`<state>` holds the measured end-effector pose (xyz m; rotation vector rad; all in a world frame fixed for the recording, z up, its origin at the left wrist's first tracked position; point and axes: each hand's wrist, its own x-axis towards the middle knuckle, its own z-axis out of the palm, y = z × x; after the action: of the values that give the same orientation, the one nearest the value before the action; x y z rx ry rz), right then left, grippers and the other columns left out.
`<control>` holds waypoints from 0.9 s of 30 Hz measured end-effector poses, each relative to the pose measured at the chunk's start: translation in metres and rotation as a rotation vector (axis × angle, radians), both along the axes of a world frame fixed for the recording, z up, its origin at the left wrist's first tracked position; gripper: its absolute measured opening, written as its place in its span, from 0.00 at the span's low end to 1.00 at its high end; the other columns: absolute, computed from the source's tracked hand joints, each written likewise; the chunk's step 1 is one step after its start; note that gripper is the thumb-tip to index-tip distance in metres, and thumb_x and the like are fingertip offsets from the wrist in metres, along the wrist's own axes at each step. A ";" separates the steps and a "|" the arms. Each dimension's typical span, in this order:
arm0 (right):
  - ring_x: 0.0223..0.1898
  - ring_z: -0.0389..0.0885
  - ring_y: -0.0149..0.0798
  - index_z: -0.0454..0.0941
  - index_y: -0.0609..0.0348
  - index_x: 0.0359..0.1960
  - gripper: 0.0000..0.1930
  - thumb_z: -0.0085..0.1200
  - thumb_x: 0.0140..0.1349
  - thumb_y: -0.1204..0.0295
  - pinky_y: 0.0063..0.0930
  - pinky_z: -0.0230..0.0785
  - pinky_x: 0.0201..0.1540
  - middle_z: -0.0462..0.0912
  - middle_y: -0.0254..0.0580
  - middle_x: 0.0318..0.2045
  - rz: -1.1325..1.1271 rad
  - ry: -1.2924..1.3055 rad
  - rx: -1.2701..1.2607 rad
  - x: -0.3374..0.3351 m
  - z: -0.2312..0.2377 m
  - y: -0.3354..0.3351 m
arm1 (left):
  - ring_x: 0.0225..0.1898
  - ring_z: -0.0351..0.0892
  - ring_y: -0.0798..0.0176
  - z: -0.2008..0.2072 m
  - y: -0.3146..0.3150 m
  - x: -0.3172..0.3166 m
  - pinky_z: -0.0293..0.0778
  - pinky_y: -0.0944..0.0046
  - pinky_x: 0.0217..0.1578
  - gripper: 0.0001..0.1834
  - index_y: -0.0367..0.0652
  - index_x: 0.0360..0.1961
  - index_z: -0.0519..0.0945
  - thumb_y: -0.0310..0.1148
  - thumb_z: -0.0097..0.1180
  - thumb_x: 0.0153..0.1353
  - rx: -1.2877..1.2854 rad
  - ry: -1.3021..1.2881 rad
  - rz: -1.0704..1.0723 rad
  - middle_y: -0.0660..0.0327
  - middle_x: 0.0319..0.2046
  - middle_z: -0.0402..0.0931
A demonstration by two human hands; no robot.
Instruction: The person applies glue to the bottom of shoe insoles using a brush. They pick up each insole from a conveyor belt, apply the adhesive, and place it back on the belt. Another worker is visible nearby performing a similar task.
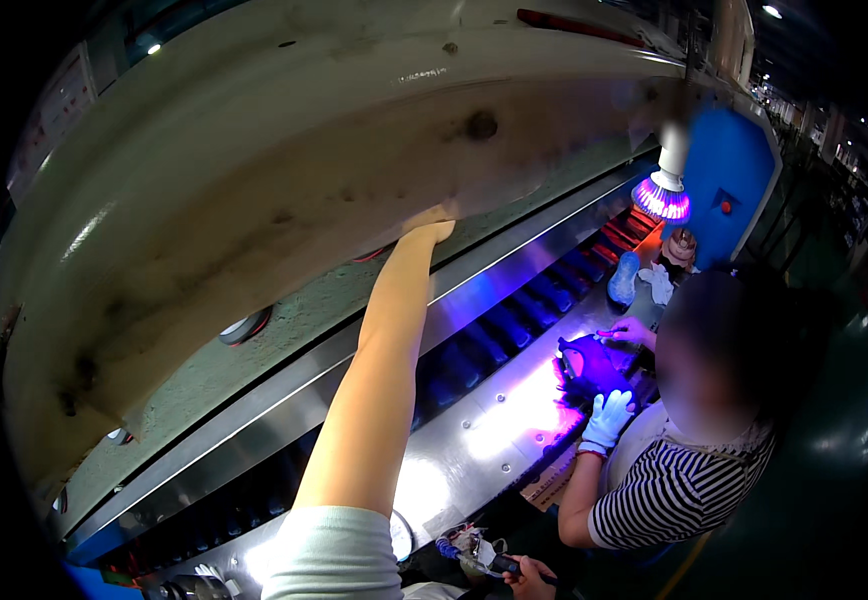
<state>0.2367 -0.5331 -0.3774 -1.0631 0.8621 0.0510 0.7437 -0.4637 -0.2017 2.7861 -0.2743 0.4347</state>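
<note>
My left arm, in a pale sleeve, stretches forward over a metal rail. My left hand [430,221] is at the lower edge of a large cloudy cover [354,130], above a green conveyor belt [309,312]. Its fingers are partly hidden there, and whether they hold anything does not show. Low in the picture, my right hand [530,578] is closed round a dark, handle-like object [504,565]. Beside it lies a tangle of whitish and blue material [469,546]. Part of a shoe [245,327] rests on the belt, left of my arm.
To the right, a co-worker [689,450] in a striped top, one hand gloved, handles a dark shoe-like piece [594,366]. A lit purple lamp [662,195] hangs beyond. A bottle [623,283] stands on the metal ledge [494,430]. A blue panel [729,180] closes the far end.
</note>
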 end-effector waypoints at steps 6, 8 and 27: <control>0.28 0.72 0.35 0.74 0.62 0.38 0.09 0.47 0.55 0.81 0.26 0.66 0.31 0.74 0.42 0.28 0.447 -0.280 -0.887 -0.008 0.010 -0.011 | 0.44 0.70 0.51 -0.041 0.011 0.052 0.65 0.55 0.43 0.16 0.38 0.39 0.73 0.37 0.47 0.53 -0.051 -0.556 0.073 0.49 0.39 0.72; 0.30 0.72 0.40 0.73 0.60 0.40 0.12 0.47 0.53 0.83 0.29 0.66 0.32 0.74 0.46 0.30 0.382 -0.198 -0.593 -0.002 0.026 -0.008 | 0.39 0.74 0.52 -0.042 0.011 0.052 0.68 0.59 0.38 0.11 0.37 0.33 0.76 0.33 0.47 0.53 -0.150 -0.646 0.057 0.51 0.32 0.75; 0.30 0.78 0.31 0.75 0.67 0.39 0.09 0.50 0.58 0.77 0.20 0.71 0.35 0.78 0.47 0.38 0.397 -0.324 0.343 0.023 0.031 0.035 | 0.42 0.64 0.64 -0.029 0.065 -0.217 0.62 0.64 0.46 0.13 0.40 0.44 0.66 0.29 0.47 0.57 -1.611 -0.249 0.379 0.58 0.43 0.61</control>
<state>0.2595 -0.4977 -0.3467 -0.8726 0.3247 0.3390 0.5271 -0.3991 -0.2304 1.1760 0.4145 0.6599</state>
